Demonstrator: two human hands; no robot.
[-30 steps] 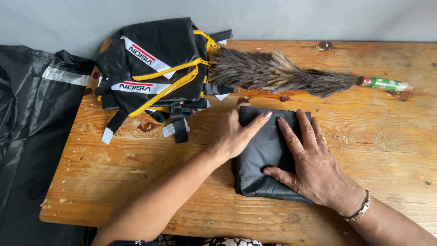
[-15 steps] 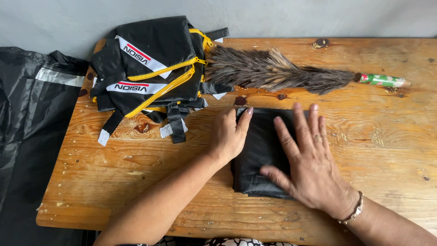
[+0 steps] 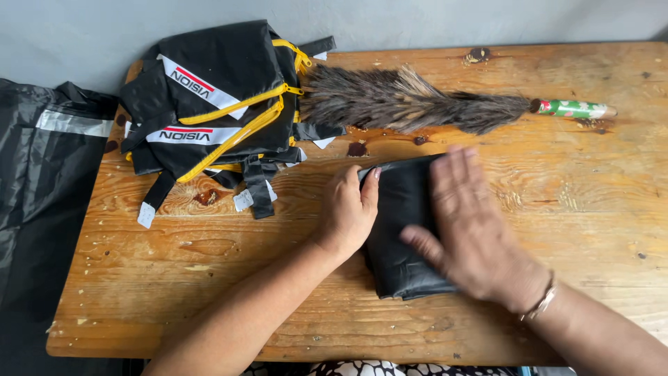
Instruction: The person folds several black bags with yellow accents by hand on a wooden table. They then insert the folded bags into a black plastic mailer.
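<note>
We are folding a black cloth (image 3: 400, 230) that lies on the wooden table (image 3: 209, 278), just in front of the feather duster (image 3: 417, 104). To do this well, we judge it best to keep the left edge lined up and press the air out flat before the next fold. Our left hand (image 3: 348, 212) rests on the left side of the cloth, fingers close together and slightly bent, holding the edge down, not gripping it. Our right hand (image 3: 473, 230) lies flat on top, fingers stretched and a little spread; it is blurred. A pile of black bags with yellow zips (image 3: 216, 104) sits well apart at the back left.
</note>
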